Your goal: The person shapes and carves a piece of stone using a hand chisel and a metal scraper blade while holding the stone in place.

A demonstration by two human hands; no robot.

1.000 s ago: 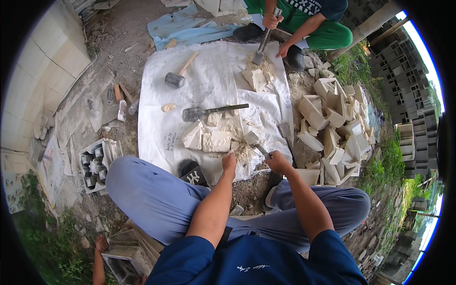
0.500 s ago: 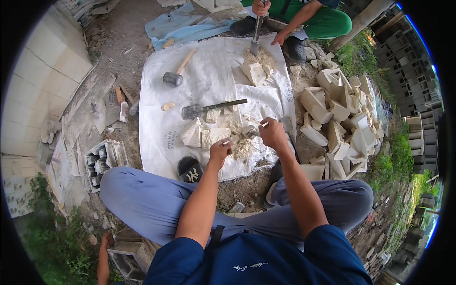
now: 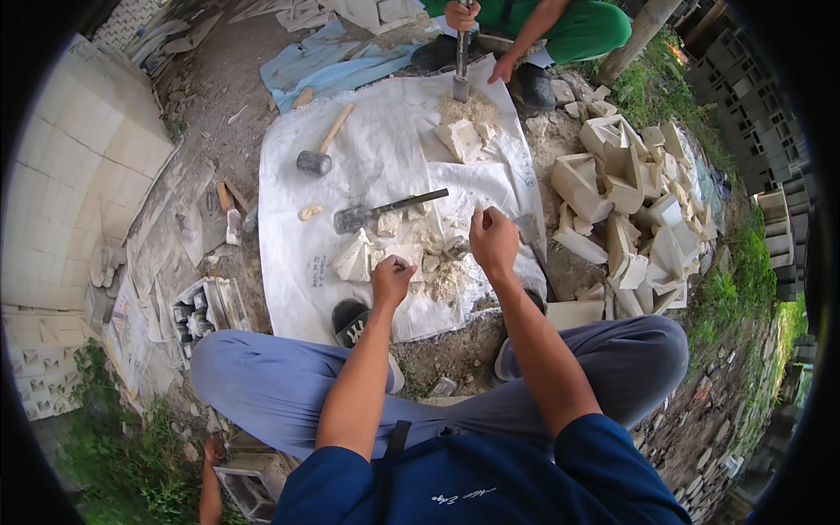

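Observation:
My left hand [image 3: 392, 280] is closed over the near edge of pale broken block pieces [image 3: 354, 255] on a white sheet [image 3: 289, 175]. What its fingers hold, if anything, is too small to make out. To its right, my right hand [image 3: 495, 241] is curled, with a small pale bit at its fingertips. Between the hands, a grey rounded metal piece [image 3: 456, 248] lies among pale crumbs [image 3: 444, 282]. Beyond the pieces rests a hammer with a dark handle [image 3: 398, 206]. Farther left lies a black-headed mallet [image 3: 315, 163] with a wooden handle.
Opposite, a co-worker in green trousers [image 3: 584, 35] holds an upright metal tool [image 3: 461, 74] over rubble. Broken pale blocks [image 3: 626, 201] are heaped on the right. A block with cavities [image 3: 210, 311] stands left of my knee. Another person's arm [image 3: 211, 481] shows at lower left.
The view has shifted slightly. My left hand has moved left and a little forward over the sheet. My right hand has moved forward, away from the grey metal piece.

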